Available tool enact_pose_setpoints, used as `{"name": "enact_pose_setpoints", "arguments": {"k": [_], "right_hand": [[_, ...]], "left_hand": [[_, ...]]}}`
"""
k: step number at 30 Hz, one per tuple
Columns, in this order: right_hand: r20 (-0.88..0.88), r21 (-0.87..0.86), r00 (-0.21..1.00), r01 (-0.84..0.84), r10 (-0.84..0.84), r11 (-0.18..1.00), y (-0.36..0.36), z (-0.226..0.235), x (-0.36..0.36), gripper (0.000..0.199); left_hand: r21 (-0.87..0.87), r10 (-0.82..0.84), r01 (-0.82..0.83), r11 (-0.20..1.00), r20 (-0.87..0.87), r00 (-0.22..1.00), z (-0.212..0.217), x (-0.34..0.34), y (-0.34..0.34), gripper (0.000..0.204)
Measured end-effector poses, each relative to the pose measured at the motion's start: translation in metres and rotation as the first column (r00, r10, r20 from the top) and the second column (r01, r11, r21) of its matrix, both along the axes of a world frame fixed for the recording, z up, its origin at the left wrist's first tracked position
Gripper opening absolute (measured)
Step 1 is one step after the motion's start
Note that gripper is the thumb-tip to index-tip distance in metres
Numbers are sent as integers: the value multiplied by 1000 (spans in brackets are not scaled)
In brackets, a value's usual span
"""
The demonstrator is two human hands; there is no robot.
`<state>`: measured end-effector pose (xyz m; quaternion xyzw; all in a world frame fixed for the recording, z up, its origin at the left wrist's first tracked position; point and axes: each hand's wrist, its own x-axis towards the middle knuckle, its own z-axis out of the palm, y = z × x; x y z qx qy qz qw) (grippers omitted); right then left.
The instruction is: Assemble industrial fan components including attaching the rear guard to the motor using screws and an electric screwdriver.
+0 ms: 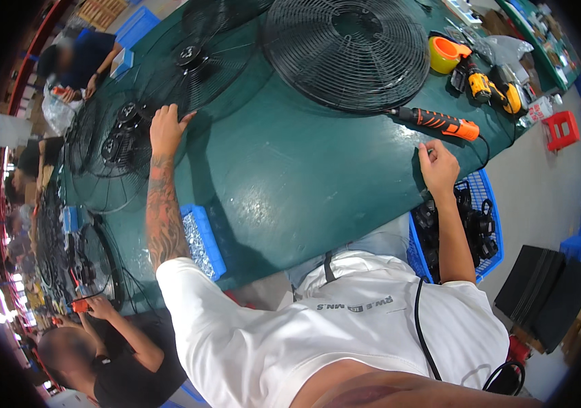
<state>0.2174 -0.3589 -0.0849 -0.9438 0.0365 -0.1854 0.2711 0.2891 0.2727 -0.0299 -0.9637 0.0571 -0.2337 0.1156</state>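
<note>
L hand (168, 129) is seen unclenched, thumb spread, by blk fan parts (127, 115); R hand (439, 167) curled nr. elec. screwdriver (439, 123) on counter (297, 183), grip can't be told.

The left hand (168, 130) is at the black wire fan guards (219, 78) on the green surface (284, 197), contact unclear. The right hand (441, 167) is just beside an orange-and-black electric screwdriver (441, 123), near a blue basket (498, 234).

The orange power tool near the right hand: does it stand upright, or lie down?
Lying down: the power tool stretches lengthwise along the green table.
</note>
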Motion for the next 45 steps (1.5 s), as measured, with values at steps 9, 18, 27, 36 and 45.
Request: {"name": "enact_pose_setpoints", "arguments": {"k": [9,18,27,36,45], "right_hand": [[157,281,986,-93,50,955,-62,-4,-16,20],[-327,829,673,541,-664,140,-273,-154,-130,23],[-861,464,369,852,-349,-244,-274,-350,-183,25],[-401,-114,96,982,-911,153,-389,-319,-105,51],[-504,-376,482,625,-717,684,-521,-326,-126,68]], "left_hand": [[-105,68,-90,990,-196,978,28,-20,-58,38],[81,178,-162,983,-265,948,15,-35,14,31],[188,184,-124,974,-348,919,27,-79,44,33],[103,189,-164,981,-319,929,54,-138,41,30],[-14,207,-240,971,-462,863,10,-118,62,37]]}}
